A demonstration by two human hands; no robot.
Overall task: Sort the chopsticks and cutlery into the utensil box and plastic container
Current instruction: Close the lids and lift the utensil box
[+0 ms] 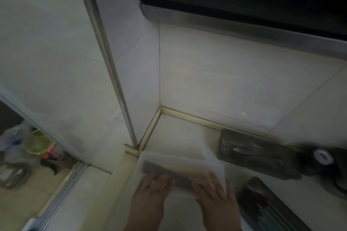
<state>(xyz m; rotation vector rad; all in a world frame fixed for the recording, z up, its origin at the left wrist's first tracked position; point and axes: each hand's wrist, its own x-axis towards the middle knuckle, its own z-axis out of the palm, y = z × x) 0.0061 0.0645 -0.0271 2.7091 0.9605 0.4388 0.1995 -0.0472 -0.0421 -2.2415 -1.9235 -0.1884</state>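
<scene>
On a dim, pale kitchen surface [187, 137] by a tiled corner, I see both hands on the translucent plastic container [180, 163]. The left hand [150, 191] and right hand [214, 193] lie flat with fingers spread across its near edge, pressing rather than gripping. A dark strip shows through the container; blur hides what it is. To the right, the dark utensil box [257, 154] already holds some cutlery, and another dark tray [272, 206] nearer me carries chopsticks. I judge the sorting partly done, with those chopsticks still to place.
</scene>
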